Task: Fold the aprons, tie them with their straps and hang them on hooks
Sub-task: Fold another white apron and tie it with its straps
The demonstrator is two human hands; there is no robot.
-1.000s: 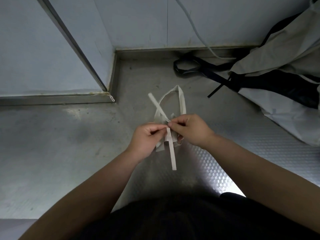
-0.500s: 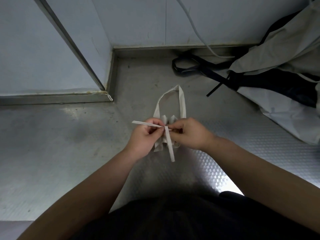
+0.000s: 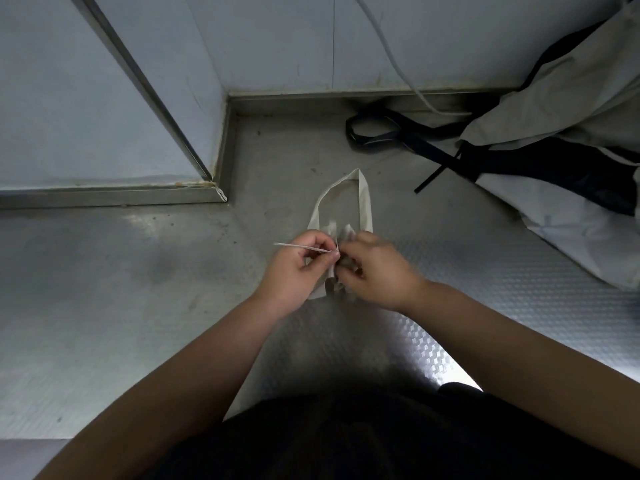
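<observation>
Left hand [image 3: 294,268]: pinches strap [image 3: 301,247], its free end pointing left.
Right hand [image 3: 375,271]: curled on the apron [image 3: 337,265]; blurred.
Apron: mid-frame, between both hands; neck loop [image 3: 363,192] runs up-frame.
Pull axis: probably sideways, left hand nearer the end.

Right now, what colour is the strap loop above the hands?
Off-white, cream; the strap loop shows best in the head view.

The apron [image 3: 365,206] is seen as cream, and its strap [image 3: 298,246] likewise. The floor [image 3: 138,306] is rendered in grey metal, embossed at the right with a small diamond pattern. The walls [image 3: 277,39] are coloured pale blue-grey. A black band [image 3: 433,152] and off-white cloth [image 3: 571,81] are seen at right; black clothing [image 3: 346,438] is seen below.
</observation>
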